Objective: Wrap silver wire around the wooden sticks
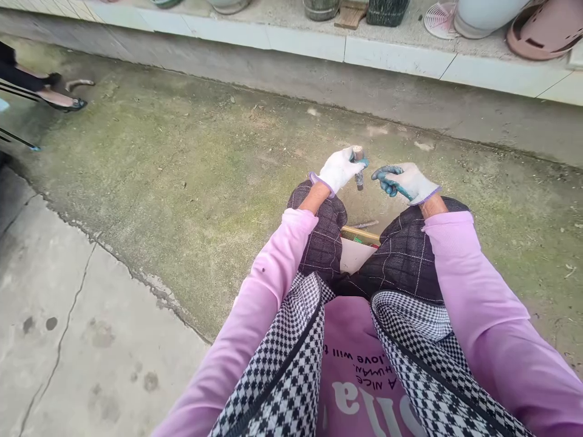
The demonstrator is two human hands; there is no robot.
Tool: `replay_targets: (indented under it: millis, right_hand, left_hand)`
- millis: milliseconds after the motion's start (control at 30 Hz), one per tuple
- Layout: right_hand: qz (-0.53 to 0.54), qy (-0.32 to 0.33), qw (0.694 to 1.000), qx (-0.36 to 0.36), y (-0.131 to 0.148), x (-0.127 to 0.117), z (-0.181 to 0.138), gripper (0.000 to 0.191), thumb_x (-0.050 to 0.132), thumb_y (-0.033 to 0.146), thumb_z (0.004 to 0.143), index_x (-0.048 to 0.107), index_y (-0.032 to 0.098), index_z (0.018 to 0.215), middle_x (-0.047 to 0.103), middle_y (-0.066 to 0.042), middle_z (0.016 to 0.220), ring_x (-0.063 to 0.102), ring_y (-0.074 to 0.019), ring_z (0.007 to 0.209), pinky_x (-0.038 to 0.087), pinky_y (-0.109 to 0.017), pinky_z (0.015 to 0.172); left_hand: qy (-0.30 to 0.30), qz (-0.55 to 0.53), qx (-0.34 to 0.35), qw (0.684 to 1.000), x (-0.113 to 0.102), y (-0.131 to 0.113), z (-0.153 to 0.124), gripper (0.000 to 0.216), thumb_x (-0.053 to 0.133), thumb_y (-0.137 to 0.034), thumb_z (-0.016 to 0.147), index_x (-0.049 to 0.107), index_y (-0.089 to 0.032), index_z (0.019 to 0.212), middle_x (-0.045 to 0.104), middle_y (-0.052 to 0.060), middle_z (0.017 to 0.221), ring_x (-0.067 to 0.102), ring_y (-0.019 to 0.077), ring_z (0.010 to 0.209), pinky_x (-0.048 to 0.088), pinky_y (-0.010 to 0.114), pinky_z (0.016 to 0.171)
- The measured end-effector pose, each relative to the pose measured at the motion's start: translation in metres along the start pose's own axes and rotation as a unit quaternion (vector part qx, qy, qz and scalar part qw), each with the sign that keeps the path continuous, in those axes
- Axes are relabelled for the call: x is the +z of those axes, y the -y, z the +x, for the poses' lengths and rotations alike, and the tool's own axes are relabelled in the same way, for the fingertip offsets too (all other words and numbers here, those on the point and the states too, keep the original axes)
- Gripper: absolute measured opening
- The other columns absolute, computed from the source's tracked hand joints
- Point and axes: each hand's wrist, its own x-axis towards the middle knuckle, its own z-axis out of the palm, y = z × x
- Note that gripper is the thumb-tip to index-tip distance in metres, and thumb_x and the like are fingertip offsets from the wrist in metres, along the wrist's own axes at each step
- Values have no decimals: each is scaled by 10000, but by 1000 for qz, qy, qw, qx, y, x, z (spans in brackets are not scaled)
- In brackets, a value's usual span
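Observation:
Both my hands wear white gloves with blue-coated fingers and purple cuffs. My left hand point(339, 170) is closed around a short, brown, bark-covered piece of stick point(359, 180), held nearly upright with a pale top end. Just to the right, apart from the stick, is my right hand point(401, 182). Its index finger stretches toward the stick and its other fingers are loosely bent; no object shows in it. Below the hands, between my knees, a wooden edge point(359, 235) and a pale flat surface point(353, 255) show, with small green and red bits. My legs partly hide them.
A thin stick point(365, 224) lies on the mossy ground point(204, 170) by the wooden edge. Ahead runs a raised tiled ledge point(305, 44) with pots, including a pink pot point(553, 27). Another person's foot point(64, 100) is at far left. Cracked concrete point(104, 328) lies lower left.

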Motion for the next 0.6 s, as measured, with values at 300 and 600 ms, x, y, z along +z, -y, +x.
replay_targets:
  millis: [300, 600]
  right_hand:
    - [-4, -101, 995, 7, -14, -9, 11, 129, 914, 273, 970, 846, 164, 961, 673, 17, 652, 555, -100, 502, 428, -202, 471]
    - [-91, 24, 995, 34, -7, 17, 7, 110, 775, 105, 1051, 857, 177, 1038, 752, -7, 723, 662, -140, 588, 527, -213, 538]
  left_hand:
    - [63, -254, -213, 941, -10, -14, 4, 441, 988, -518, 1038, 788, -173, 1226, 797, 27, 765, 841, 201, 749, 743, 361, 934]
    - [-58, -466, -253, 846, -24, -12, 16, 439, 889, -565, 1143, 847, -174, 1337, 884, 86, 949, 949, 260, 1032, 768, 339, 1050]
